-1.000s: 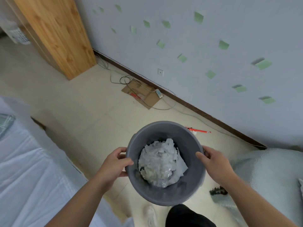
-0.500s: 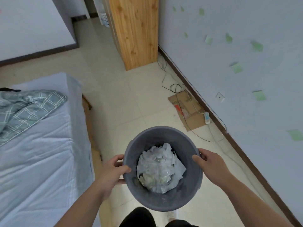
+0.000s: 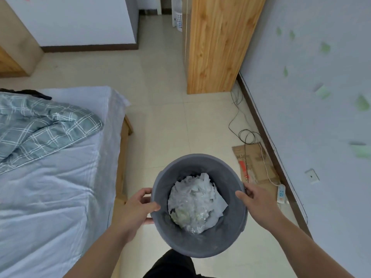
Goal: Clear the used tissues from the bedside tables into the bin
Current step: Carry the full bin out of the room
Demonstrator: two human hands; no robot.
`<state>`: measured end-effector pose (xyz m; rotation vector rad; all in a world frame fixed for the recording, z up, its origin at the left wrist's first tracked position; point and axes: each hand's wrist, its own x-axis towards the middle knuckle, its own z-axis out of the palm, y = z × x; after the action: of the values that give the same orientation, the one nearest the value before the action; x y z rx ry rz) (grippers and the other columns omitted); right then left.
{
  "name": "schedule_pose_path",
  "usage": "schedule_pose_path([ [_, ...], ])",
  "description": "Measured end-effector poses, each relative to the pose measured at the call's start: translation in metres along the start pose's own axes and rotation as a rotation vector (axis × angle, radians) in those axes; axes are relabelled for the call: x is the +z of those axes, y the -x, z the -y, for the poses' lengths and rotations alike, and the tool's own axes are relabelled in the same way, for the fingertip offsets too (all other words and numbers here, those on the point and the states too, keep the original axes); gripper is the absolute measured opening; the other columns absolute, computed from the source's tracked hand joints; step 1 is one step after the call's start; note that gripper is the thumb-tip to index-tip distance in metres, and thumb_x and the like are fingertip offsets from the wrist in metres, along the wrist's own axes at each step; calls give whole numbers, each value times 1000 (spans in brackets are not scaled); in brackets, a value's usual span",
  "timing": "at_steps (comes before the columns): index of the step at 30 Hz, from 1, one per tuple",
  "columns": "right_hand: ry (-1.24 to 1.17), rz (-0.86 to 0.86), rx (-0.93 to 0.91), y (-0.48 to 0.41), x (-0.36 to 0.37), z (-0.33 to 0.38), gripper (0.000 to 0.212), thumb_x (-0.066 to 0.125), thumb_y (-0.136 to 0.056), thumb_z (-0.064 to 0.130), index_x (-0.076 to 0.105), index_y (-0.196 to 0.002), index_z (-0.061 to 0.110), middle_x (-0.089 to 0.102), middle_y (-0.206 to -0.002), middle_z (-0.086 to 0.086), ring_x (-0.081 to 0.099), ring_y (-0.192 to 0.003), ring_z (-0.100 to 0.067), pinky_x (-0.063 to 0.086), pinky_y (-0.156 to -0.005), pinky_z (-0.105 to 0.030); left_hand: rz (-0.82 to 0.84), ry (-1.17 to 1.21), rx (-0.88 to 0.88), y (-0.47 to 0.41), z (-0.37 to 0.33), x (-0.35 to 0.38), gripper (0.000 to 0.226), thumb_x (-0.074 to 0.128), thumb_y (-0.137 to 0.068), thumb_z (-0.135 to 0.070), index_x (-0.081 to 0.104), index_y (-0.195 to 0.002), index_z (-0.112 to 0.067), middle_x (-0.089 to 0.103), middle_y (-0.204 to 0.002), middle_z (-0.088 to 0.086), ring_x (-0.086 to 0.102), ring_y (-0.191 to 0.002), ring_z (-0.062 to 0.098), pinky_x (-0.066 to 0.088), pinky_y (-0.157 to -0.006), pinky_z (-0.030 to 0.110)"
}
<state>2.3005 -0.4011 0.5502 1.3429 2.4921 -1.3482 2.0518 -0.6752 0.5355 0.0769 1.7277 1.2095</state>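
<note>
A: Fig. 1, head view. Where is the bin, and how is it carried?

B: The grey round bin is held clear of the tiled floor, in front of the person, its open mouth facing up toward the camera. The left hand grips the left rim: thumb hooked over the edge into the inside, fingers wrapped around the outer wall. The right hand grips the right rim the same way, thumb lying on the inner edge, fingers curled behind the outside. Both hands are closed on the bin; neither is spread.

A: Contents?

B: A crumpled heap of white used tissues fills the bottom, with some clear, shiny wrapping mixed in near the lower part. How many pieces there are cannot be told.

A: Surroundings, left side?

B: A bed with a pale blue sheet runs along the left, its wooden frame showing at the near edge. A teal checked quilt lies bunched on the upper part of it.

A: Right side?

B: A pale wall dotted with green sticky notes, with a dark skirting board at its foot. A wooden cabinet stands against that wall, well beyond the bin. On the floor beside the skirting lies flat cardboard, with a black cable looped above it and a white power strip just beside its far corner, near the right hand.
</note>
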Motion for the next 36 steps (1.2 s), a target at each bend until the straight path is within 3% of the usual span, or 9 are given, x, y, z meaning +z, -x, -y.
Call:
schedule_pose_path([
  [5,25,-5,-9,-101,-24,52,12,60,-97,41,68,-97,32,70,-82,-1,65,-72,-17,46,-57,-21,1,21,6,-70,-84,-20,43,76,-82,-5,71,-119,-26,82,-100,-3,81,-88,18,65,-65,28],
  [10,6,-6,-79,-196,-57,108,12,57,-97,44,66,-97,52,72,-83,18,66,-75,1,48,-59,-21,-27,27,61,-129,-170,-34,48,79,-72,-14,72,-116,-31,82,-106,-2,81,-94,22,66,-70,32],
  [16,4,55,-111,-329,-77,137,15,57,-97,38,67,-95,50,74,-81,18,66,-74,-2,46,-61,-26,-96,50,46,-218,-237,-33,41,80,-71,-14,77,-99,-44,82,-105,-3,81,-94,23,67,-73,35],
  [23,32,144,-121,-487,-121,175,15,59,-99,32,70,-89,37,71,-76,13,62,-66,-5,47,-60,-24,-147,114,22,-316,-323,-17,51,80,-72,-14,70,-119,-29,82,-104,-3,81,-89,18,65,-66,27],
  [30,29,168,-236,-622,-149,262,17,58,-99,34,73,-98,42,76,-84,15,68,-75,-5,47,-62,-24,-236,182,70,-400,-421,-48,41,72,-86,2,78,-101,-36,83,-99,-2,81,-83,17,64,-61,24],
  [36,20,209,-227,-729,-125,320,19,60,-99,32,73,-99,45,77,-85,16,69,-75,-4,48,-64,-24,-253,209,63,-489,-474,-99,44,75,-75,-10,73,-116,-25,83,-105,1,81,-87,20,64,-62,24],
])
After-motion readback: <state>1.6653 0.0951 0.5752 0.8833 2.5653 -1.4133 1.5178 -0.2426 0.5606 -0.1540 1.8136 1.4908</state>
